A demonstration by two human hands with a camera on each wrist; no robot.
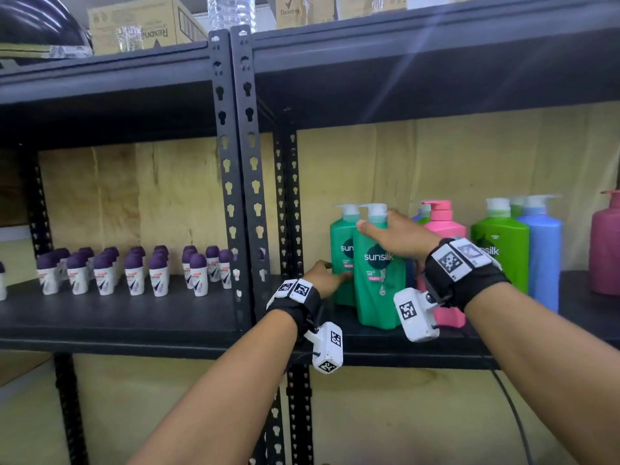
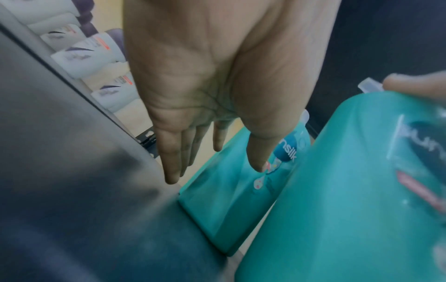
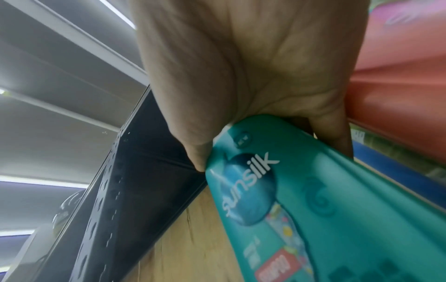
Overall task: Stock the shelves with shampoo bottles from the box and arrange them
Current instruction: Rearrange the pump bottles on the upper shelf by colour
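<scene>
Two teal Sunsilk shampoo bottles stand on the black shelf (image 1: 369, 344), one behind the other. My right hand (image 1: 392, 234) grips the front teal bottle (image 1: 375, 290) by its shoulder just under the white pump, thumb on the front face. In the right wrist view this hand (image 3: 270, 152) wraps the front bottle's (image 3: 337, 219) top. My left hand (image 1: 330, 275) reaches to the rear teal bottle (image 1: 340, 243) low on its left side. The left wrist view shows the left hand (image 2: 214, 171) with straight fingers and thumb against the rear bottle (image 2: 229, 209), beside the front bottle (image 2: 337, 209).
To the right stand a pink pump bottle (image 1: 443, 229), a green one (image 1: 500, 250), a blue one (image 1: 543, 256) and a dark pink one (image 1: 605, 243). Black slotted posts (image 1: 240, 162) divide the bays. Several purple-capped roll-ons (image 1: 134, 273) fill the left shelf. Cartons (image 1: 141, 25) sit on top.
</scene>
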